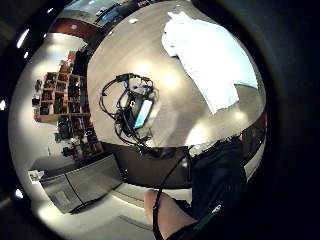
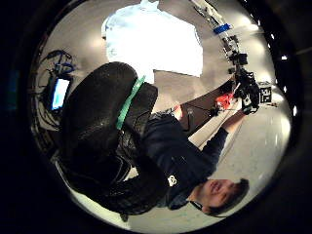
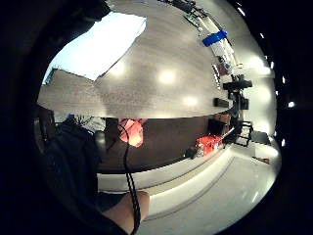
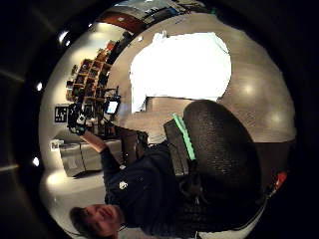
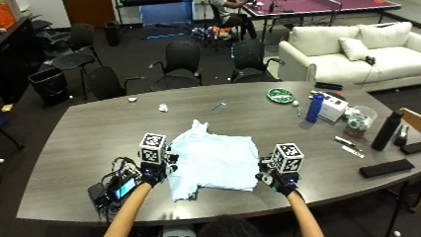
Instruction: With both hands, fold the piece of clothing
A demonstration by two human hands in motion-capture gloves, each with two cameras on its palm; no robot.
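A light blue shirt [image 5: 214, 160] lies flat on the grey table [image 5: 79, 133], partly folded, with its collar pointing away from me. My left hand [image 5: 156, 172] is raised just off the shirt's left edge. My right hand [image 5: 281, 181] is raised just off its right edge. Neither touches the cloth, and both palms face back toward me. The shirt [image 2: 151, 39] shows beyond the left glove's thumb [image 2: 102, 126], and the shirt [image 4: 179, 64] also lies beyond the right glove's thumb [image 4: 219, 149]. Both hands hold nothing, fingers relaxed.
A small screen device with tangled cables [image 5: 115, 187] sits at the front left, close to my left hand. On the right are a blue bottle [image 5: 315, 107], a green plate [image 5: 281, 95], a white box [image 5: 335, 106], a black bottle [image 5: 386, 129] and a black case [image 5: 385, 168].
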